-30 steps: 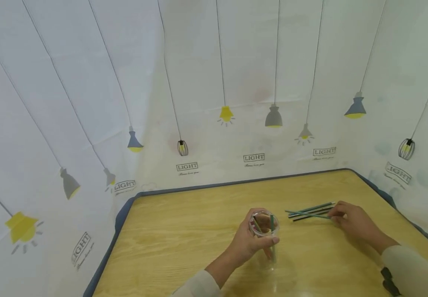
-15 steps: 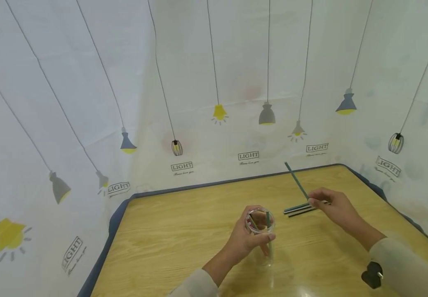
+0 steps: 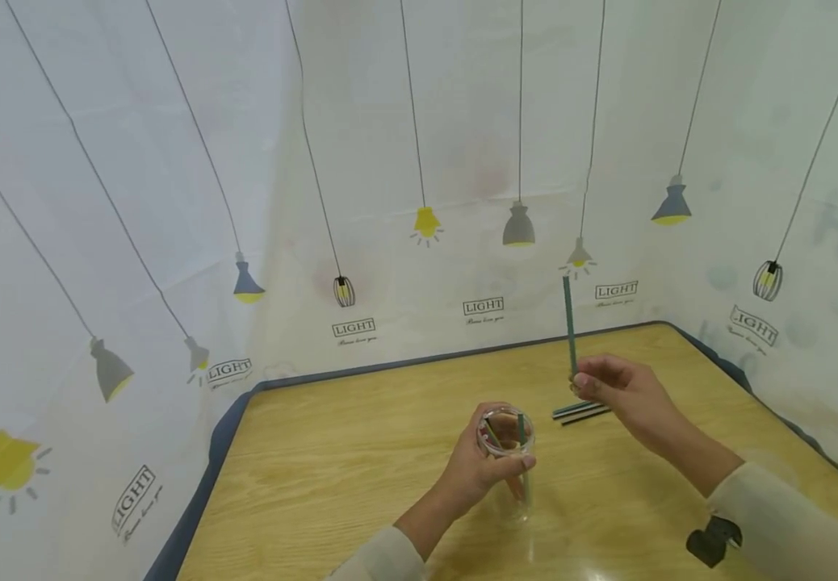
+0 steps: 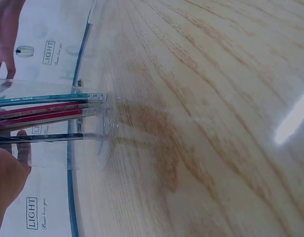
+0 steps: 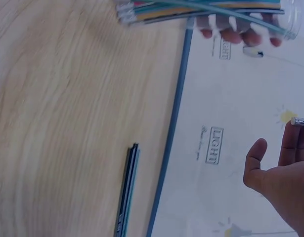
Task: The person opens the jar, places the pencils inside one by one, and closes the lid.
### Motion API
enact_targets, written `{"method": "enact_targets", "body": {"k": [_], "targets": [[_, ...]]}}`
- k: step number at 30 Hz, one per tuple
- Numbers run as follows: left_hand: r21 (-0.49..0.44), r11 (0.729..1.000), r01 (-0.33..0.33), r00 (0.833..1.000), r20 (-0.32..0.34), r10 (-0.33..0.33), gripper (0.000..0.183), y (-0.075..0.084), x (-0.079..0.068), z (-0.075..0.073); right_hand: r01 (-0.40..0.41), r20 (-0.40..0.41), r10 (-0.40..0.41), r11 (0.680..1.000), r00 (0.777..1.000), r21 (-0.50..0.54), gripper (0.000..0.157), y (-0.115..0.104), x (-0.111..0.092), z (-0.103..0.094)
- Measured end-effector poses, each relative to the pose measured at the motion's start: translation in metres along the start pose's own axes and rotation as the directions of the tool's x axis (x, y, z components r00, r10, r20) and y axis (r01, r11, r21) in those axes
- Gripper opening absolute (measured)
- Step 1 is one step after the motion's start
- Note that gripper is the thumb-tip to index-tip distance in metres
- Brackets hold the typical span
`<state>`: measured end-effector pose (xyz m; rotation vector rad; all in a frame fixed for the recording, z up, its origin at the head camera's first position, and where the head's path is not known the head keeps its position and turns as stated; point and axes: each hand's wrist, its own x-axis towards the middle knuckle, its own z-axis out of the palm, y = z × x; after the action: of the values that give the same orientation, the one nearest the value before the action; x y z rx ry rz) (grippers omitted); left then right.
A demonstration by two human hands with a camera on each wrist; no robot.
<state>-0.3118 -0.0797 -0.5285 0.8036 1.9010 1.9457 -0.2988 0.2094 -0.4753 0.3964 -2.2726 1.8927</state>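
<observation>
My left hand point(image 3: 488, 464) grips a clear plastic cup point(image 4: 50, 157) round its side. Inside the cup stand several pencils: a teal pencil point(image 4: 48, 98), red pencils point(image 4: 40, 112) and a dark pencil point(image 4: 48, 138), their ferrule ends at the bottom. To the right and slightly higher, my right hand point(image 3: 626, 395) pinches another teal pencil point(image 3: 570, 323) near its lower end. That pencil points almost straight up, above the table. In the right wrist view its metal-capped end point(image 5: 300, 121) shows by the fingers, while the rest runs out of frame.
Several loose pencils point(image 3: 582, 412) lie together on the wooden table point(image 3: 346, 452), under and behind the right hand. A white wall covering point(image 3: 390, 355) printed with lamps stands along the table's back and sides. A dark clip-like item point(image 3: 713, 542) hangs at the right sleeve.
My right hand has lifted a teal pencil off the pile, moved left toward the cup and turned the pencil upright. The left hand keeps holding the cup in place.
</observation>
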Motion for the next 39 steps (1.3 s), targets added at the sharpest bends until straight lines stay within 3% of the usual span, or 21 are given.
{"method": "enact_targets", "body": {"k": [10, 24, 32, 39], "targets": [[0.003, 1.0, 0.01, 1.0, -0.005, -0.01, 0.068, -0.004, 0.0, -0.002, 0.057, 0.094, -0.069, 0.991, 0.993, 0.124, 0.02, -0.029, 0.002, 0.024], [0.01, 1.0, 0.016, 1.0, 0.008, -0.016, 0.07, -0.005, 0.002, -0.002, 0.016, 0.133, -0.038, 0.986, 0.99, 0.165, 0.017, -0.054, 0.003, 0.039], [0.019, 1.0, 0.005, 1.0, 0.002, -0.005, 0.068, -0.005, 0.002, -0.004, -0.035, 0.14, 0.016, 0.99, 0.99, 0.137, 0.018, -0.063, 0.002, 0.046], [0.006, 1.0, 0.007, 1.0, 0.001, -0.007, 0.07, -0.004, 0.001, -0.004, -0.03, 0.148, 0.02, 0.997, 0.989, 0.07, 0.025, -0.062, 0.002, 0.05]]}}
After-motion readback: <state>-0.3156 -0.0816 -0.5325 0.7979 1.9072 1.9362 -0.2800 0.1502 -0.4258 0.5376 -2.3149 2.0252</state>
